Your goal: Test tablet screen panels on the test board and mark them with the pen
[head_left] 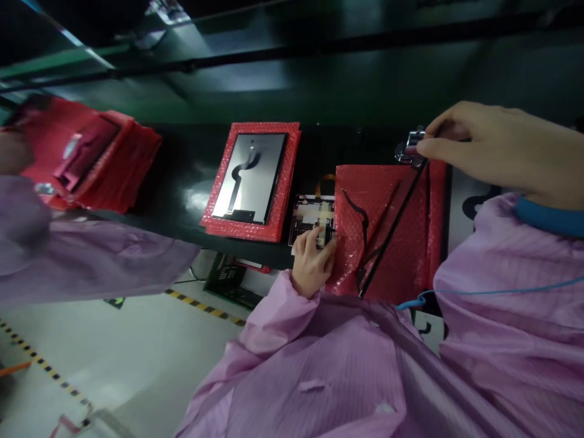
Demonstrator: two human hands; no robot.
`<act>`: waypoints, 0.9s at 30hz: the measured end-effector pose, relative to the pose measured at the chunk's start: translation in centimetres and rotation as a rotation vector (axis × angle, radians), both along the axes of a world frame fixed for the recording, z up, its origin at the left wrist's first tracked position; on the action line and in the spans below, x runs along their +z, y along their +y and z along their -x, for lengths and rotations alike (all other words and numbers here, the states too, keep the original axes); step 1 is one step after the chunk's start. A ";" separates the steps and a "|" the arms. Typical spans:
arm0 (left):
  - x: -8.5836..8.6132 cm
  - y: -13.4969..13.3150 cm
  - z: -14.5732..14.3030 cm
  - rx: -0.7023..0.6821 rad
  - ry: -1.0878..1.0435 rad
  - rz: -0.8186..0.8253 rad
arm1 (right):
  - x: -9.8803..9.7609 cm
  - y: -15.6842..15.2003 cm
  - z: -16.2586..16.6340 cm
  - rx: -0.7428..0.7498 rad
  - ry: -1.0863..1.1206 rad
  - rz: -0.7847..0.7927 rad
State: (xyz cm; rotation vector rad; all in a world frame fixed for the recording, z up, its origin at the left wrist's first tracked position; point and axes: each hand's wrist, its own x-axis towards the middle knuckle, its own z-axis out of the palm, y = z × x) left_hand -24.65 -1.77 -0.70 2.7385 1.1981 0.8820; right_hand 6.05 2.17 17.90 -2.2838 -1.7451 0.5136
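Observation:
My left hand (314, 261) rests with fingers apart on the near edge of a small opened device showing its circuit board (314, 213), its thumb side beside a red bubble-wrap bag (392, 255). An orange flex ribbon (325, 178) curves up from the device. Thumb and fingers of my right hand (479, 143) pinch the upper end of a long, thin black-edged piece (392, 228) slanting over the bag. A shiny metal part (413, 146) is at those fingertips; whether it belongs to the piece is unclear. A black flex cable (364, 219) shows against the red bag.
Left of the device, a silver display panel (249, 182) with a black cable lies on red bubble-wrap bags (287, 182). Farther left stands a pile of red bags (123, 164), with another person's purple sleeve (91, 261) before it. A blue cord (497, 292) runs across my right sleeve.

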 end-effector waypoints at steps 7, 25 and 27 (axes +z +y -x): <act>0.1 -0.2 -0.3 0.114 0.048 -0.012 | 0.3 -0.1 0.3 -0.010 0.011 0.002; -0.2 0.2 0.3 0.067 0.062 0.079 | -0.5 -0.4 0.7 -0.030 -0.034 -0.063; -0.1 0.1 0.7 0.051 0.051 0.109 | -1.1 -0.8 0.9 -0.068 0.012 -0.126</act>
